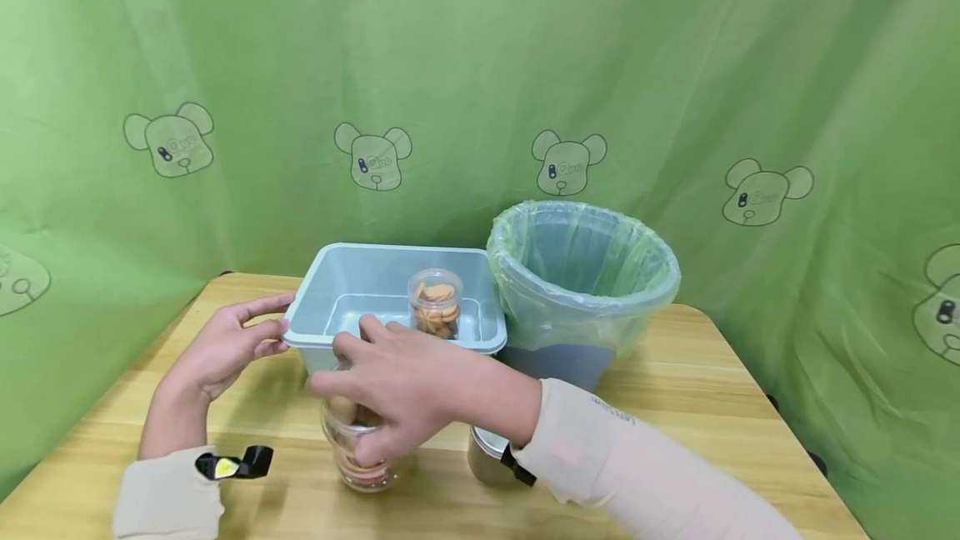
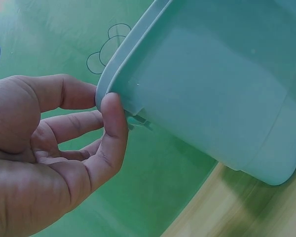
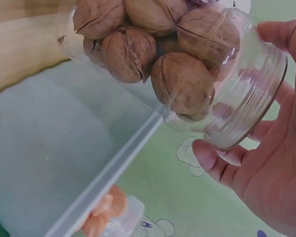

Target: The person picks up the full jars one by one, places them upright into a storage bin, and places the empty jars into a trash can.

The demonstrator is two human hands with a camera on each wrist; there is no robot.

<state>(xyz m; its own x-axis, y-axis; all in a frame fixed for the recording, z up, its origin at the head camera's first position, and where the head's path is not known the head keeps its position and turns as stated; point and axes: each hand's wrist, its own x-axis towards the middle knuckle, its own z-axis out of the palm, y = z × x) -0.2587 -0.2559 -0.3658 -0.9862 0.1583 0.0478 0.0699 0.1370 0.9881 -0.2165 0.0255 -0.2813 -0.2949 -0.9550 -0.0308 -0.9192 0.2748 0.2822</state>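
Right hand (image 1: 412,382) around clear jar (image 3: 244,101), furrowed walnuts (image 3: 183,85)

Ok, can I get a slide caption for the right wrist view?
Right hand gripping a clear jar of walnuts near a light-blue tub.

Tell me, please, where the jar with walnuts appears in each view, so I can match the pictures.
Head: the walnut jar is low, left of centre, in the right hand.
Left wrist: not in this picture.
Right wrist: across the top.
Shared landmark: the light-blue basin, its rim in all three.
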